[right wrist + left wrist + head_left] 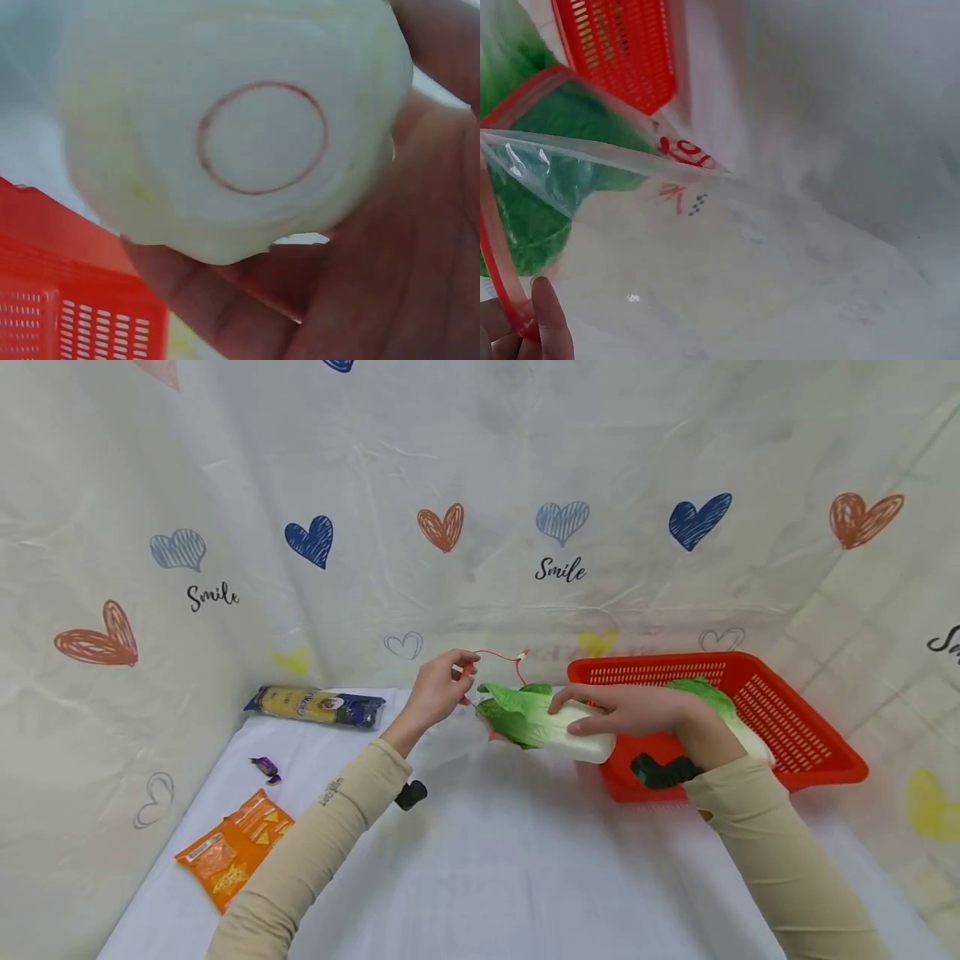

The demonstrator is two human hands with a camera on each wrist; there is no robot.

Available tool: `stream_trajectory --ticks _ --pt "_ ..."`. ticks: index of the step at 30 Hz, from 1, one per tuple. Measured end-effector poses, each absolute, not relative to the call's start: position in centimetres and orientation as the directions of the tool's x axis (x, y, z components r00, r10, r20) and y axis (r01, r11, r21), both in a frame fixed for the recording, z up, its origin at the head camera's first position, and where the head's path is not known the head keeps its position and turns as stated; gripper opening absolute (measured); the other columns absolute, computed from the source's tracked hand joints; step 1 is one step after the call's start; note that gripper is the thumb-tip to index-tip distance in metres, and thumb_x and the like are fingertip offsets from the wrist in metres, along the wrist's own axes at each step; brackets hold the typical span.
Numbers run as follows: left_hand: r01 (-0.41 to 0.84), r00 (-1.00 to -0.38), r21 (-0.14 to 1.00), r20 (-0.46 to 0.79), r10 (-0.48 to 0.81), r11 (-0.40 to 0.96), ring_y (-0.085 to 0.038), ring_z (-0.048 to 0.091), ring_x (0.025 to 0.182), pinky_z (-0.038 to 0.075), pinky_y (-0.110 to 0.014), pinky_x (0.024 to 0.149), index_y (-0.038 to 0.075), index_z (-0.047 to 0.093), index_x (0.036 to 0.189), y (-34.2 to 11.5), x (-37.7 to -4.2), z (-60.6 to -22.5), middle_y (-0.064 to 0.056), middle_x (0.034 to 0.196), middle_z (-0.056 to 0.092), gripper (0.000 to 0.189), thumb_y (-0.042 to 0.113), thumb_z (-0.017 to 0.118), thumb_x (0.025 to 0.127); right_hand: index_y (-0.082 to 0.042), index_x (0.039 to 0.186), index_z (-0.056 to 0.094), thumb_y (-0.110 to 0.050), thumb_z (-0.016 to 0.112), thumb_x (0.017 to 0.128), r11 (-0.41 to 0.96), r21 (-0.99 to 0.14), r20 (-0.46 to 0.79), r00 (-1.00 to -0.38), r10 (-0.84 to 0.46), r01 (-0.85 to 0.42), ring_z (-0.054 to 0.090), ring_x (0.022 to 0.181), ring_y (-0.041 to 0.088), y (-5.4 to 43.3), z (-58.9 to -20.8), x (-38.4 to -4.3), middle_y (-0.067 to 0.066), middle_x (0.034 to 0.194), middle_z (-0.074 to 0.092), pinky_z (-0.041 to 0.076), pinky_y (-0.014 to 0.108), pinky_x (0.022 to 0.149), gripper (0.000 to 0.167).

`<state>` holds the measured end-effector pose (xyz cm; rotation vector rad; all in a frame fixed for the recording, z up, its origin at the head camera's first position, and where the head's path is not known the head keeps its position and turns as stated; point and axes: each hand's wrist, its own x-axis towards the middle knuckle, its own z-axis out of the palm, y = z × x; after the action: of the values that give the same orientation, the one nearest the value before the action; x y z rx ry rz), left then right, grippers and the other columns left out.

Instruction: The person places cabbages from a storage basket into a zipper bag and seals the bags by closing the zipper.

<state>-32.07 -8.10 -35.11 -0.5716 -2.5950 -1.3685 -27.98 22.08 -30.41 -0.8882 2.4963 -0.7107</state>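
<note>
My right hand (622, 708) grips a napa cabbage (573, 731) around its pale base, leaves toward the left. In the right wrist view the cabbage's round white base (262, 139) faces the camera, fingers curled about it. My left hand (444, 685) pinches the red-edged rim of a clear zip bag (675, 247). The bag's mouth gapes, and the leafy tip (540, 202) of the cabbage is inside it in the left wrist view. A red basket (817, 727) stands beneath and beyond my right forearm, with a second cabbage (750, 739) in it, partly hidden by my wrist.
At the back left of the white table (480, 877) lies a long pack (315, 706) with a yellow and blue label. Nearer are a small purple-wrapped sweet (266, 768) and an orange snack bag (234, 847). A heart-printed curtain (480, 468) closes off the back.
</note>
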Motion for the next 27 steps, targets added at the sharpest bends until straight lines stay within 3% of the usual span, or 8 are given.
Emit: stream_trajectory --ticks 6,12,23,27 --pt "0.516 -0.856 0.638 0.387 0.342 0.571 -0.023 0.064 0.088 0.054 -0.024 0.061 0.003 0.063 0.125 -7.7 -31.8 -35.4 -0.012 0.106 0.066 0.032 -0.004 0.057 0.094 -0.031 0.131 0.052 -0.043 0.055 0.098 0.766 -0.485 -0.189 -0.805 -0.563 -0.422 0.054 0.103 0.023 21.0 -30.0 -28.1 0.006 0.121 0.056 0.047 0.036 0.081 0.035" --pt "0.608 -0.793 0.537 0.448 0.413 0.584 -0.021 0.064 0.09 0.053 -0.03 0.075 0.002 0.062 0.124 -7.1 -31.4 -35.7 -0.01 0.111 0.066 0.034 -0.004 0.059 0.091 -0.024 0.132 0.052 -0.037 0.055 0.099 0.752 -0.484 -0.21 -0.776 -0.595 -0.446 0.057 0.101 0.021 19.9 -30.3 -28.3 0.006 0.118 0.059 0.048 0.038 0.084 0.035" --pt "0.63 -0.777 0.539 0.449 0.442 0.559 -0.023 0.065 0.093 0.054 -0.037 0.082 0.002 0.062 0.125 -6.6 -31.2 -36.0 -0.012 0.115 0.065 0.035 -0.004 0.061 0.09 -0.015 0.135 0.05 -0.035 0.043 0.104 0.781 -0.477 -0.113 -0.853 -0.509 -0.403 0.058 0.107 0.029 17.6 -31.9 -29.1 0.012 0.126 0.059 0.045 0.049 0.094 0.038" --pt "0.637 -0.771 0.543 0.449 0.452 0.547 -0.023 0.066 0.091 0.054 -0.039 0.082 0.003 0.063 0.124 -6.2 -31.1 -36.1 -0.011 0.116 0.065 0.035 -0.005 0.062 0.089 -0.011 0.14 0.046 -0.036 0.039 0.105 0.787 -0.499 -0.067 -0.89 -0.451 -0.361 0.056 0.104 0.031 16.6 -33.0 -29.6 0.015 0.124 0.057 0.048 0.047 0.09 0.044"
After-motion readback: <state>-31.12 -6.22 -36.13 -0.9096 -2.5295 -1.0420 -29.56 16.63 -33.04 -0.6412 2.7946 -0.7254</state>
